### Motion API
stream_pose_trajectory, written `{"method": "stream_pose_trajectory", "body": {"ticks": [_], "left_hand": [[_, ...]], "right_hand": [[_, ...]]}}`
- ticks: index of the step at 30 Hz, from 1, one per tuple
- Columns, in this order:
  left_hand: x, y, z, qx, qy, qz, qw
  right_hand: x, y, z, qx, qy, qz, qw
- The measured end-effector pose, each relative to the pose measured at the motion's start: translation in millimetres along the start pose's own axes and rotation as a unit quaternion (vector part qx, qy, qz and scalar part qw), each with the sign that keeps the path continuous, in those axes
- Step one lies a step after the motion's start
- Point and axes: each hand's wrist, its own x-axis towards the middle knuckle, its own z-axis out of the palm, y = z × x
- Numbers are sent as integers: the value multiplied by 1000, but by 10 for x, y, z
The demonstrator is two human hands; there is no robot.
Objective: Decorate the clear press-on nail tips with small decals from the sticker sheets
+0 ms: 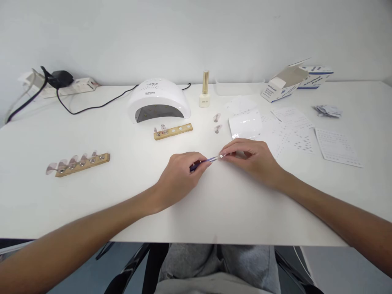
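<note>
My left hand (pixel 182 173) is closed around purple tweezers (pixel 210 159), whose silver tips point right. My right hand (pixel 254 161) meets those tips, thumb and forefinger pinched together at a tiny white star sticker (pixel 221 156). Whether the tweezers also grip the star, I cannot tell. Beyond the hands, a clear false nail (pixel 217 117) and a second false nail (pixel 218 129) stand on small metal bases. A glossy white sheet (pixel 245 124) lies just behind my right hand.
A white nail lamp (pixel 159 98) stands behind a wooden nail holder (pixel 174 131). Another holder (pixel 82 165) with several false nails lies left. Toward the wall are a gold-capped polish bottle (pixel 204 92) and an opened box (pixel 284 81). Sticker sheets (pixel 337 147) spread rightward. A power strip (pixel 70 87) sits far left.
</note>
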Motion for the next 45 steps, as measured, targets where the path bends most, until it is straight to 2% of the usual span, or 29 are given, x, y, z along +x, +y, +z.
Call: {"method": "stream_pose_trajectory", "body": {"ticks": [21, 27, 31, 34, 39, 42, 45], "left_hand": [[6, -15, 12, 17, -2, 22, 1000], [-1, -12, 8, 16, -9, 19, 1000], [-3, -12, 22, 20, -13, 22, 999], [2, -3, 9, 19, -16, 28, 999], [59, 26, -157, -43, 2, 32, 999], [110, 28, -260, -116, 40, 65, 990], [155, 18, -283, -195, 99, 95, 971]], "right_hand": [[-8, 20, 13, -9, 6, -55, 998], [-11, 5, 23, -32, 34, -107, 993], [-16, 11, 17, -40, 43, -108, 992], [-10, 13, 6, -36, 49, -87, 994], [2, -3, -13, 51, 26, 18, 998], [-7, -23, -19, 114, 3, 72, 991], [-25, -54, -17, 146, -22, 85, 985]]}}
